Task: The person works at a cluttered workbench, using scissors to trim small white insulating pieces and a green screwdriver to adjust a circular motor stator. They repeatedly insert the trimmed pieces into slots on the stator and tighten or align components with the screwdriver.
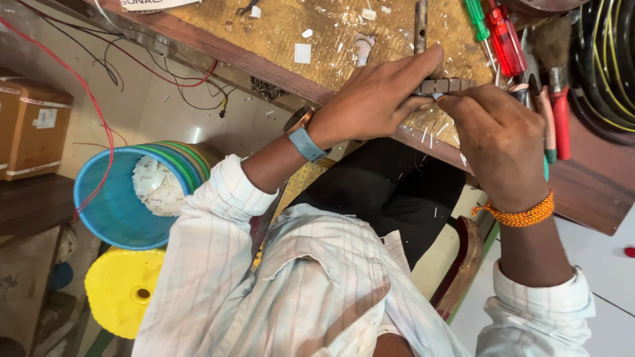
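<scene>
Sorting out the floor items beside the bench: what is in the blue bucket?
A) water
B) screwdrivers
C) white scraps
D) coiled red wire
C: the blue bucket holds a heap of white scraps; a red wire only runs past its rim, and the screwdrivers lie on the bench.

Left hand reaches forward, palm down, fingers stretched ahead and pressed together, thumb tucked beneath out of sight. Left wrist bent slightly; a watch with a blue strap sits on it. Left forearm bare, sleeve rolled up close to the elbow. Right hand lies just beside the left, back upward, fingers curled inward in a closed pinch, tips near the left fingertips. An orange thread band circles the right wrist. Right sleeve is pushed back along the forearm.
</scene>
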